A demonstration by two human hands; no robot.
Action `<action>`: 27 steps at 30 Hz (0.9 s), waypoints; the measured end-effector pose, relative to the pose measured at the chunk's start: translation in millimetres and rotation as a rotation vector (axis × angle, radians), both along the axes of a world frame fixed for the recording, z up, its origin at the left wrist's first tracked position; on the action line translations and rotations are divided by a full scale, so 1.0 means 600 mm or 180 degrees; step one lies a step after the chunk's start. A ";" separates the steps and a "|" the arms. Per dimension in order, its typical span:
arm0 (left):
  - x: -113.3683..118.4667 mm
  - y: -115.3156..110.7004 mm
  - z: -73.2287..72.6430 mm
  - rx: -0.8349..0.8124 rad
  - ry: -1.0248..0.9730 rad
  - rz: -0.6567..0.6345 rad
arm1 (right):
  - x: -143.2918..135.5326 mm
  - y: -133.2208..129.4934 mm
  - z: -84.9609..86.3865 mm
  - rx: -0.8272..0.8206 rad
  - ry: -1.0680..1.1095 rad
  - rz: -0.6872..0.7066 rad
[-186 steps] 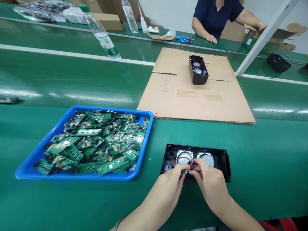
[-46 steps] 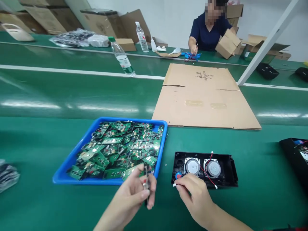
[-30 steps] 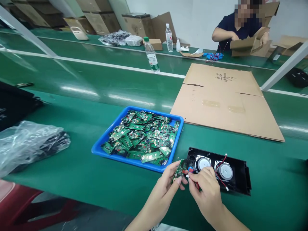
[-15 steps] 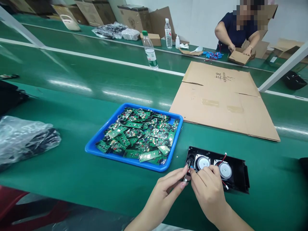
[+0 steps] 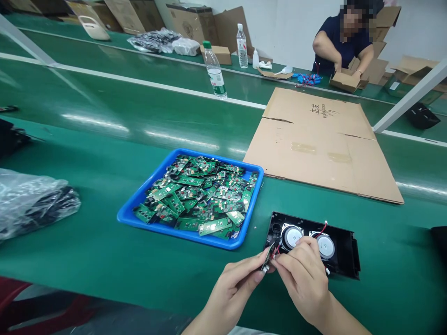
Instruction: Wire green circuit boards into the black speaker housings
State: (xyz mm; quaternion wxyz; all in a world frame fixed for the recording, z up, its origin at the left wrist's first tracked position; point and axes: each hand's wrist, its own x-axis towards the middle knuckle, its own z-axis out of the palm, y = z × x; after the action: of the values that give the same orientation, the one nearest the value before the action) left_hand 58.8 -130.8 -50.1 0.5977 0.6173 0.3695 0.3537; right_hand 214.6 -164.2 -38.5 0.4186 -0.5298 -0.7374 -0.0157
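Observation:
My left hand (image 5: 238, 282) is closed, pinching a small circuit board (image 5: 268, 257) edge-on between thumb and fingers. Close against it, the fingertips of my right hand (image 5: 304, 275) are pressed together on a thin red wire (image 5: 278, 248) beside the board; its end is hidden by the fingers. Beneath and behind both hands lies a black plastic housing (image 5: 344, 260). Two round speakers, a left one (image 5: 290, 237) and a right one (image 5: 326, 246), sit in it. A red wire with a white plug (image 5: 326, 223) sticks up near the right speaker.
A blue tray (image 5: 122, 215) heaped with green circuit boards stands left of the housing. Behind lies a flat cardboard sheet (image 5: 314, 170). A bottle (image 5: 216, 79) stands farther back. Plastic-wrapped goods (image 5: 35, 204) lie at left. Across the table a person (image 5: 344, 46) handles a small carton.
The board has turned and come slightly nearer me. My right fingertips have moved a little down and left, and red wire now shows by them. The person opposite reaches into the carton.

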 end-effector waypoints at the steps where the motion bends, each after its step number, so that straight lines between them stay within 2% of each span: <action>1: -0.001 0.000 0.000 0.0029 -0.0035 -0.0008 | 0.001 0.001 0.002 0.0059 0.0033 0.0009; 5: -0.009 -0.001 -0.003 0.0205 -0.0115 -0.0153 | 0.001 0.004 0.004 0.0304 0.0197 0.0057; 8: -0.012 -0.001 -0.008 0.0094 -0.0190 -0.0170 | -0.004 0.007 0.004 0.0343 0.0217 0.0082; 12: -0.009 -0.003 -0.003 -0.0922 -0.0679 -0.0062 | 0.011 0.000 0.012 0.0113 0.0011 0.0272; 14: -0.008 -0.004 0.005 -0.1510 -0.0940 -0.0061 | 0.041 -0.013 0.018 -0.0139 0.0015 0.0262; 16: -0.011 -0.003 0.011 -0.1900 -0.1000 -0.0150 | 0.083 -0.033 0.024 -0.0556 0.0133 -0.0096; 18: -0.014 -0.003 0.012 -0.2164 -0.0916 -0.0362 | 0.126 -0.055 0.026 -0.1230 0.0162 -0.0405; 20: -0.013 -0.004 0.008 -0.2248 -0.0750 -0.0603 | 0.159 -0.076 0.025 -0.1949 0.0061 -0.0280; 22: -0.005 -0.007 0.005 -0.2188 -0.0535 -0.0799 | 0.173 -0.089 0.018 -0.2416 0.0002 0.0016; 24: 0.009 -0.012 0.005 -0.2068 -0.0320 -0.0885 | 0.169 -0.093 0.008 -0.2516 0.0077 0.0138; 27: 0.035 -0.019 0.011 -0.1929 -0.0147 -0.0793 | 0.148 -0.082 -0.007 -0.2230 0.0337 0.0032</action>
State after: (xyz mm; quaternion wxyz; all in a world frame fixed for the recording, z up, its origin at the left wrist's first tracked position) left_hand 80.0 -142.0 -43.2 0.8011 0.4437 0.3660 0.1657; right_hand 303.2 -213.5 -42.5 0.2492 -0.6377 -0.6779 0.2678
